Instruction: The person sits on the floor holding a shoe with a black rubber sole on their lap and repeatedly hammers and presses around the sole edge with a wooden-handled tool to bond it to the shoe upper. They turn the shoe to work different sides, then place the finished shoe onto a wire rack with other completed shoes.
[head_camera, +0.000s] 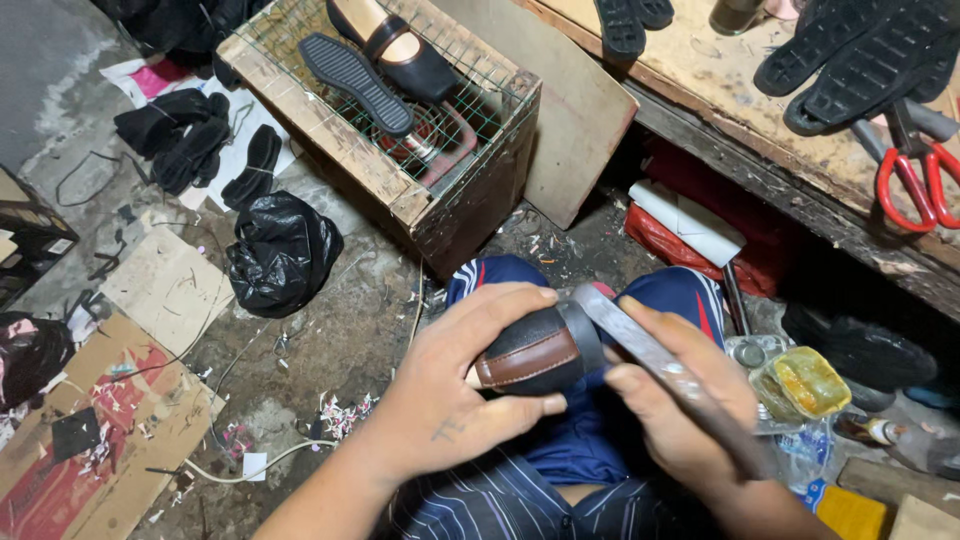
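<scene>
A black shoe upper with a brown band (535, 352) is held over the lap, just above blue trousers with stripes (560, 440). The left hand (455, 395) is wrapped around it, thumb below and fingers above, its grip closed on the shoe so that the toe end is kept steady and turned toward the other hand. The right hand (680, 410) is closed around a flat grey metal tool (655, 360), whose upper end is laid against the shoe's rim; the tool appears to be held slantwise so that its edge meets the material there.

A wooden crate topped with wire mesh (400, 190) stands on the floor ahead, and a black shoe and sole (375, 60) are rested on the mesh, probably kept within reach. Red-handled scissors (915, 170) and black soles (860, 50) are laid on the desk (720, 70) at the right. A black plastic bag (280, 250) is seen on the floor at the left.
</scene>
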